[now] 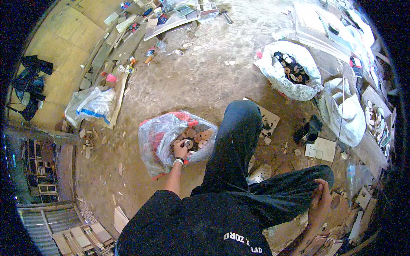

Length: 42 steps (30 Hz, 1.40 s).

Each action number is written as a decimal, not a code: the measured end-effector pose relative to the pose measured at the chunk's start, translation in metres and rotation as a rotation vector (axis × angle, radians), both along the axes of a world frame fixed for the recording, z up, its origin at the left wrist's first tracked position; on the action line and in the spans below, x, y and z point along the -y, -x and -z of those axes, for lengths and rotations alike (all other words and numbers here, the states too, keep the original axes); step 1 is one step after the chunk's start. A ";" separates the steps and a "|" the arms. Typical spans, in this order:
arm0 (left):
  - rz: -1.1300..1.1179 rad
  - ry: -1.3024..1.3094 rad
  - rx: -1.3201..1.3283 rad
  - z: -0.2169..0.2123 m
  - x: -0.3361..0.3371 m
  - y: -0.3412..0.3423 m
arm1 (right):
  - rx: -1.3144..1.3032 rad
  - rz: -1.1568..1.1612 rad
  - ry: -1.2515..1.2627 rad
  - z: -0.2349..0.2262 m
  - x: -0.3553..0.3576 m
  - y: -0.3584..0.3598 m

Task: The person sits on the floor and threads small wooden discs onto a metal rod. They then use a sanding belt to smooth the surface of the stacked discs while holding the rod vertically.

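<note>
My left hand reaches into a clear plastic bag with red patches, on the ground left of my raised knee. Its fingers are closed on a round wooden disc. Several more round wooden discs, some with small holes, lie loose inside the bag. The bag's side and my fingers hide part of the pile. My right hand rests against my bent right knee, fingers loosely stretched along the dark trousers, with nothing visible in it.
A white sack with dark and light discs stands at the far right, beside another white sack. A pale board and wood scraps lie to the right. At the left is a plastic sheet; boards and clutter line the back.
</note>
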<state>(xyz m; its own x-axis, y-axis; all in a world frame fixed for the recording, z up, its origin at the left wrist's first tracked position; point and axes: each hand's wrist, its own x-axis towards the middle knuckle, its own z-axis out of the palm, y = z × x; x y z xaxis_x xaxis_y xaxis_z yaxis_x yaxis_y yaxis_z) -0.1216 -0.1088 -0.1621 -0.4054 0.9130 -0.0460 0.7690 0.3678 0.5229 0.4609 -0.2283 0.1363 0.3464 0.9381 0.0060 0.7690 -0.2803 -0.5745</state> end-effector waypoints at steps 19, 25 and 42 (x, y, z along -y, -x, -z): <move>0.151 0.094 -0.226 0.002 -0.019 -0.013 | -0.035 0.018 -0.035 -0.006 0.000 0.007; 0.136 0.297 -0.230 -0.007 -0.028 -0.030 | 0.038 -0.044 -0.162 0.001 0.000 0.002; 0.649 0.456 -0.197 0.057 -0.029 0.024 | 0.001 0.053 -0.023 0.010 0.002 -0.004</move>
<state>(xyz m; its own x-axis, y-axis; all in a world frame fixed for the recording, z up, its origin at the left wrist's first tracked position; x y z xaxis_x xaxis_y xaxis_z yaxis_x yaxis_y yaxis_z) -0.1453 -0.0798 -0.2189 0.1584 0.8774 -0.4529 0.9642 -0.0387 0.2623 0.4652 -0.2301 0.1262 0.3959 0.9179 0.0275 0.7537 -0.3077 -0.5808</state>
